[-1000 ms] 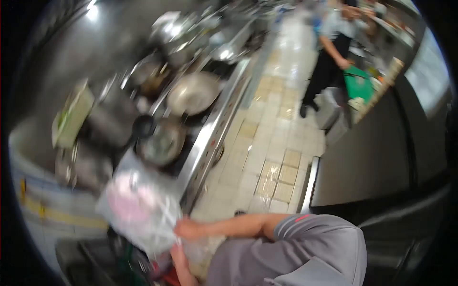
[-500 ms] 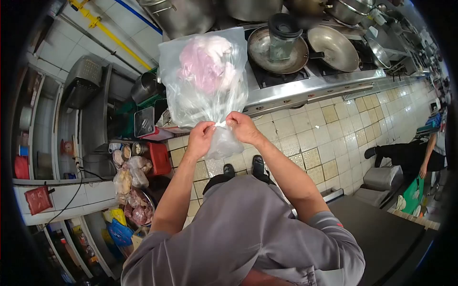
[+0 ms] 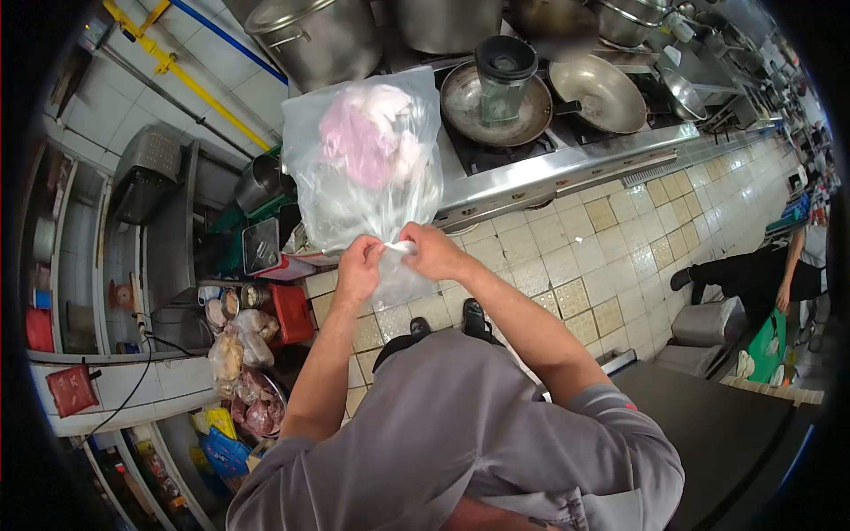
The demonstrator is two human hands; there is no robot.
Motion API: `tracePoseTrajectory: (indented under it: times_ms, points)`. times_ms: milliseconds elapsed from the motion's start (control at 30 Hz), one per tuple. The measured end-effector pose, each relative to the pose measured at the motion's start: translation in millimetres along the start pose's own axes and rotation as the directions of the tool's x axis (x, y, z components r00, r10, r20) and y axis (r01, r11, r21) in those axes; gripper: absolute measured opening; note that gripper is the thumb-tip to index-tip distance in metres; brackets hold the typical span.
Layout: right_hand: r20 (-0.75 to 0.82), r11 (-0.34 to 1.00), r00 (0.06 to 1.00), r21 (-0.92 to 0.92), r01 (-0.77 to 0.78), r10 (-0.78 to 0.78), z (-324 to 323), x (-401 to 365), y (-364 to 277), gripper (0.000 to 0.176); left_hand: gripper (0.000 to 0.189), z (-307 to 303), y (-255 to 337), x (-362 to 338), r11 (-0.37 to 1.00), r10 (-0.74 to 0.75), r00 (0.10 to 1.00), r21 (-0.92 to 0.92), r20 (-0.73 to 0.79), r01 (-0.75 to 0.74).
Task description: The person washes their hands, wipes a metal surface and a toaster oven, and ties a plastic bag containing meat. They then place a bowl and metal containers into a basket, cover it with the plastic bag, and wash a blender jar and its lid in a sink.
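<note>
Clear plastic bag [image 3: 372, 199], pink-and-white contents [image 3: 361, 137] | at end of stove [image 3: 567, 166] | left hand [image 3: 359, 268] and right hand [image 3: 434, 252] pinch twisted neck [image 3: 398, 249] | likely soft, slippery, moderately heavy; best held at neck, film may tear

1. Stove [image 3: 571, 159]: steel front edge, runs up and right. Two pans on the burners, side by side.
2. Left pan [image 3: 462, 99]: lidded jar [image 3: 501, 99] standing in it. Right pan [image 3: 604, 96]: tilted slightly, handle toward left pan.
3. Two big pots [image 3: 323, 49] along the back. Bases hidden.
4. Bag [image 3: 363, 150] over stove's left end; can't tell if it rests there.
5. Floor [image 3: 522, 257]: white and tan tiles, wearer's black shoes [image 3: 475, 317], small white scrap [image 3: 578, 239].
</note>
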State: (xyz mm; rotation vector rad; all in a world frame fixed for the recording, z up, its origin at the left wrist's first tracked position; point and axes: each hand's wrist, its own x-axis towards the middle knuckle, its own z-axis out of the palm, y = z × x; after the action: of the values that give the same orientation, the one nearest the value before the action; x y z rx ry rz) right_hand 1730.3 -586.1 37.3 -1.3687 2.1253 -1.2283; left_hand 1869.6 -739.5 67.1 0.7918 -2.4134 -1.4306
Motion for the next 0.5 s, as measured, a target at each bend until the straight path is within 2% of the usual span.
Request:
tracePoseTrajectory:
  times_ms: [33, 133, 233, 333, 367, 433, 467, 500]
  points:
    - [-0.008, 0.999, 1.0, 0.037, -0.016, 0.016, 1, 0, 4, 0.029, 0.01, -4, 3, -4, 0.997, 0.003, 0.999, 0.079, 0.034, -0.005]
    - [-0.089, 0.979, 0.984, 0.148, -0.14, 0.154, 1, 1, 0, 0.025, 0.016, 3, -15, -19, 0.994, 0.074, 0.993, -0.093, 0.094, -0.065]
    - [-0.127, 0.885, 0.932, 0.377, -0.272, 0.34, 21, -4, 4, 0.02, 0.026, 16, -41, -37, 0.989, 0.148, 0.985, -0.022, 0.094, -0.147]
    - [-0.038, 0.852, 0.951, 0.457, -0.255, 0.305, 33, -18, 3, 0.02, 0.03, 18, -31, -48, 0.964, 0.087, 0.996, 0.252, -0.017, -0.079]
    - [0.004, 0.909, 0.98, 0.373, -0.187, 0.2, 34, -30, 1, 0.021, 0.029, 16, -37, -45, 0.906, 0.186, 0.977, 0.404, -0.105, -0.129]
    - [0.104, 0.978, 0.994, 0.207, -0.006, -0.016, 31, -50, -12, 0.022, 0.024, 18, -89, -12, 0.998, 0.05, 0.945, 0.041, -0.324, -0.038]
    - [0.05, 0.983, 0.997, 0.176, 0.047, -0.057, 32, -58, -22, 0.022, 0.022, 18, -106, -3, 0.988, -0.044, 0.914, -0.15, -0.404, -0.018]
    - [-0.007, 0.985, 0.995, 0.139, 0.1, -0.1, 31, -63, -31, 0.022, 0.038, 19, -88, -9, 0.999, 0.003, 0.965, -0.033, -0.261, -0.012]
